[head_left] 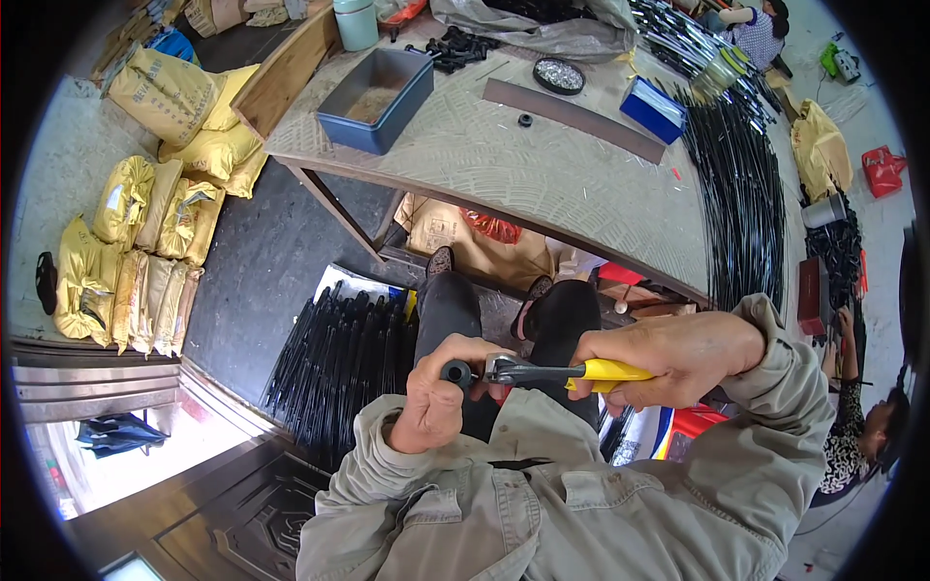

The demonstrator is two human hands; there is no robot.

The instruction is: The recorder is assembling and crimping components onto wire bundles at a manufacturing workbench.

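In front of my lap, my right hand (678, 356) is closed around the yellow handles of a pair of pliers (542, 373). The metal jaws of the pliers reach left, right beside the fingers of my left hand (434, 392). My left hand is closed on a black round part with a hole in its end (455, 372). Its far end is hidden by my fingers, and I cannot tell whether the jaws grip it. Below and to the left, a big bundle of black rods (334, 363) lies beside my legs.
A worktable (455, 145) stands ahead, bearing a blue bin (373, 136), a round dish of small metal bits (559, 76), a flat metal strip (581, 116), a blue box (654, 108) and long black rods (736, 194). Yellow sacks (126, 198) are stacked left. Other people (756, 34) sit to the right.
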